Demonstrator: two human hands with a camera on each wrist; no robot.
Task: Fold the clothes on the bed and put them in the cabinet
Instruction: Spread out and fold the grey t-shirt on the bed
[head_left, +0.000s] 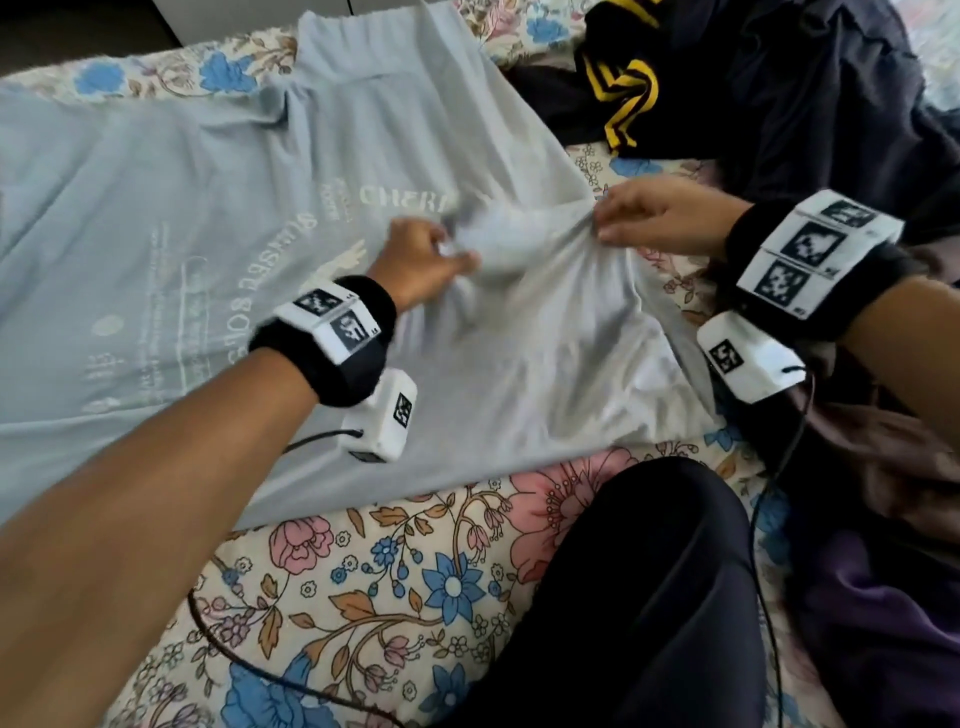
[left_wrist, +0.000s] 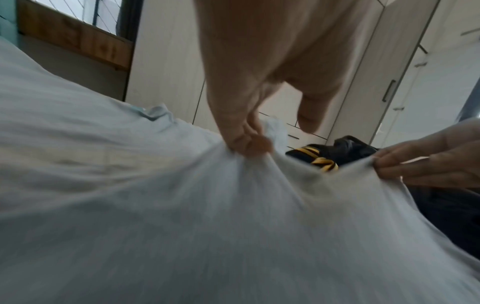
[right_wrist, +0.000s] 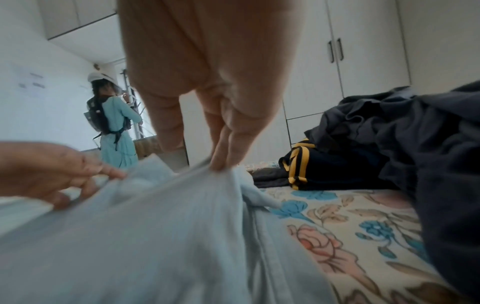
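Left hand (head_left: 421, 260) fingers (left_wrist: 244, 142) pinch a bunched fold of the light blue T-shirt (head_left: 208, 218); right hand (head_left: 670, 218) fingers (right_wrist: 221, 160) pinch its edge just beside, cloth taut between them. Shirt spreads flat leftward over the floral bed sheet (head_left: 415, 571). Beyond the right hand: black garment with yellow stripes (head_left: 631, 88), dark clothes pile (head_left: 831, 104). White cabinet (right_wrist: 363, 61) behind, doors closed.
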